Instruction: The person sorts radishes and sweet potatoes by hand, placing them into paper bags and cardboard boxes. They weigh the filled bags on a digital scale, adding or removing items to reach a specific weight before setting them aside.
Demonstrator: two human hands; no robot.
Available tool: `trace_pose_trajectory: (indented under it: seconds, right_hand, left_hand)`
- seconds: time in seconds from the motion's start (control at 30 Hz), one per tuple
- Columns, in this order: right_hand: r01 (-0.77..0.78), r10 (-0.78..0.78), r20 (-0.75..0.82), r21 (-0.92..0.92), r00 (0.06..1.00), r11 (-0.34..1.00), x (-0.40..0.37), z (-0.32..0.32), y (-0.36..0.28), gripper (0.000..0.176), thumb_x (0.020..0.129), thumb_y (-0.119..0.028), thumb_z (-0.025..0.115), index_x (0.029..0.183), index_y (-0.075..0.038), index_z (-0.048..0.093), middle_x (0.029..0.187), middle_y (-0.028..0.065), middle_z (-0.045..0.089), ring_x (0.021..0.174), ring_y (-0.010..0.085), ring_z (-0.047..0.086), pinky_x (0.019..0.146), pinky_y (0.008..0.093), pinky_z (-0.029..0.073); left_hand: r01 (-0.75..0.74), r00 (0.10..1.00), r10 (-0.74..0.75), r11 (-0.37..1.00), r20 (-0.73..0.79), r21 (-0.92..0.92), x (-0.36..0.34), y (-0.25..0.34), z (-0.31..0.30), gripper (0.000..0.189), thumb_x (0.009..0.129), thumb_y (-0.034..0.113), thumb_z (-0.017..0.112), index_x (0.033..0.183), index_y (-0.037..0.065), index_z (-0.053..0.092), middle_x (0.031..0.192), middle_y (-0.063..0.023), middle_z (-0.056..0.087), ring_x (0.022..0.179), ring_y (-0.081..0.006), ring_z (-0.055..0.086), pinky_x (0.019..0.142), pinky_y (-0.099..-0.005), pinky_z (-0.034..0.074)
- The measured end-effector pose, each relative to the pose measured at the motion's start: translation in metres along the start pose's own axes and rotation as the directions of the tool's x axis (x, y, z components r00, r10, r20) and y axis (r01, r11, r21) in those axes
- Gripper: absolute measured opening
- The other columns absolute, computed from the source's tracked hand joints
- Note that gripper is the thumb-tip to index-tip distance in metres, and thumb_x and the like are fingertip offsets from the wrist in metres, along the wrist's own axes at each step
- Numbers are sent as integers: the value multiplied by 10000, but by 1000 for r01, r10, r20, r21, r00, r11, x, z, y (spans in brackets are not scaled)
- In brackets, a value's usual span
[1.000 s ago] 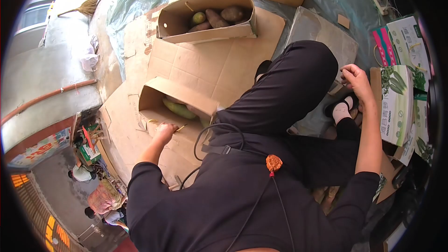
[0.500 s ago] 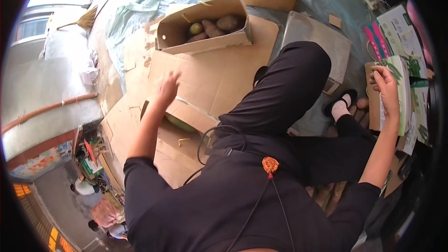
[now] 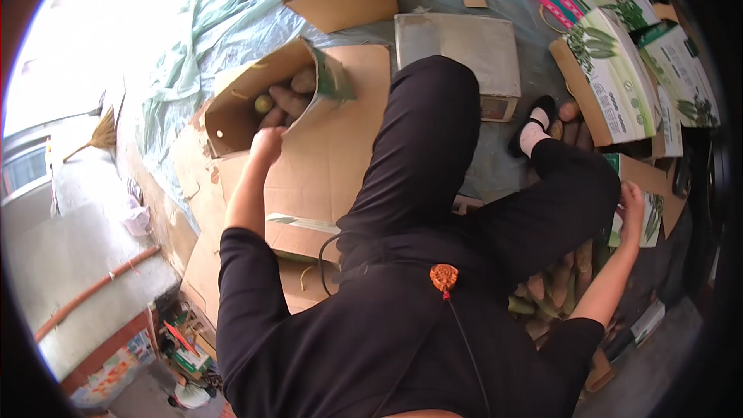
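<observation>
My left hand point(image 3: 268, 145) is closed over the near rim of an open cardboard box point(image 3: 236, 112). Brown, elongated root vegetables point(image 3: 291, 101) and one yellowish-green round item point(image 3: 264, 103) lie inside this box, which stands on flattened cardboard point(image 3: 325, 155). On the other side, my right hand point(image 3: 631, 207) is beside my bent knee, close to a printed green-and-white box point(image 3: 652, 217). Its fingers are loosely bent, with no object visible in them; the fingertips are partly hidden.
Another open carton point(image 3: 340, 0) stands at the back. A grey-topped box point(image 3: 460, 50) is beyond my knee. Printed cartons point(image 3: 611, 77) crowd the right. Long vegetables point(image 3: 561, 282) lie by my right leg, and plastic sheeting point(image 3: 193, 46) covers the floor.
My left hand has moved from above the cardboard to the vegetable box's rim, and that box appears turned. My right hand has lowered from beside the tall printed carton. The view has shifted.
</observation>
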State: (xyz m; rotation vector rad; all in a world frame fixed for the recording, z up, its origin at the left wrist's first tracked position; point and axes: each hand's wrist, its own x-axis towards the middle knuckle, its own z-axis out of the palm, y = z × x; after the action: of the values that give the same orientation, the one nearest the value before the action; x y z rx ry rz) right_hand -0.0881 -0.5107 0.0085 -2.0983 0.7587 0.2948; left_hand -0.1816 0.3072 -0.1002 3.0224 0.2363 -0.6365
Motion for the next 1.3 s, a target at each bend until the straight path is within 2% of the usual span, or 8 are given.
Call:
trace_pose_trajectory:
  seconds: [0.4, 0.6, 0.67, 0.77, 0.83, 0.93, 1.07, 1.3]
  right_hand:
    - [174, -173, 76, -14, 982, 985, -25, 80, 148, 240, 855, -130, 531, 1031, 14, 611, 912, 71, 666, 789, 181, 616, 681, 314, 481]
    - [375, -378, 19, 91, 926, 923, 71, 188, 374, 359, 903, -263, 426, 1017, 12, 627, 920, 98, 675, 821, 242, 624, 755, 415, 481]
    - [243, -235, -62, 207, 970, 948, 27, 181, 311, 328, 895, -273, 455, 948, -7, 641, 857, 138, 668, 788, 294, 617, 735, 407, 478]
    - [115, -96, 113, -180, 989, 977, 39, 194, 351, 325, 837, -226, 552, 1024, 32, 615, 965, 248, 639, 934, 355, 627, 743, 426, 472]
    - [314, -229, 226, -487, 947, 815, -22, 170, 224, 224, 782, -244, 510, 765, -84, 666, 828, 175, 648, 806, 370, 627, 677, 445, 497]
    - [130, -64, 172, -408, 983, 903, -51, 156, 176, 253, 740, -291, 517, 777, -116, 696, 857, 131, 665, 840, 316, 640, 732, 423, 512]
    - [57, -19, 199, -185, 980, 981, -48, 163, 201, 237, 726, -211, 615, 865, -25, 665, 777, 185, 655, 725, 279, 658, 676, 376, 510]
    - [3, -8, -95, -54, 995, 999, -43, 131, 225, 200, 749, -191, 613, 854, -30, 667, 797, 157, 667, 775, 302, 648, 713, 386, 506]
  left_hand:
    - [34, 952, -47, 998, 303, 49, -152, 1, 39, 401, 806, 29, 462, 1096, 220, 663, 986, -146, 651, 901, -332, 628, 791, -436, 500]
    - [-36, 864, -58, 984, 499, 177, -233, 1, 50, 428, 851, 110, 481, 1202, 328, 594, 1001, -112, 659, 935, -298, 634, 797, -403, 508]
    - [-89, 808, -53, 973, 587, 211, -243, 1, 51, 462, 848, 98, 469, 1228, 341, 569, 1026, -127, 651, 952, -301, 630, 808, -400, 506]
    - [-64, 720, -101, 976, 687, 210, -238, 9, 36, 438, 835, 113, 472, 1209, 313, 582, 1077, -113, 640, 1006, -289, 614, 860, -402, 490]
    - [-131, 737, -46, 969, 675, 209, -234, 28, 1, 378, 824, 140, 513, 1151, 296, 622, 1056, -106, 652, 999, -295, 615, 859, -410, 491]
    - [-243, 846, 157, 964, 510, 107, -221, 16, -11, 303, 799, 117, 542, 1054, 207, 678, 973, -115, 677, 929, -282, 647, 809, -388, 517]
    - [49, 995, -65, 977, -69, -209, -149, 5, -26, 241, 799, 39, 504, 955, 43, 688, 840, -135, 693, 766, -236, 665, 715, -347, 533]
    - [-431, 772, 269, 887, -576, -163, -14, 173, -174, 223, 938, 83, 474, 1063, -11, 633, 1037, -148, 645, 974, -279, 611, 859, -369, 469]
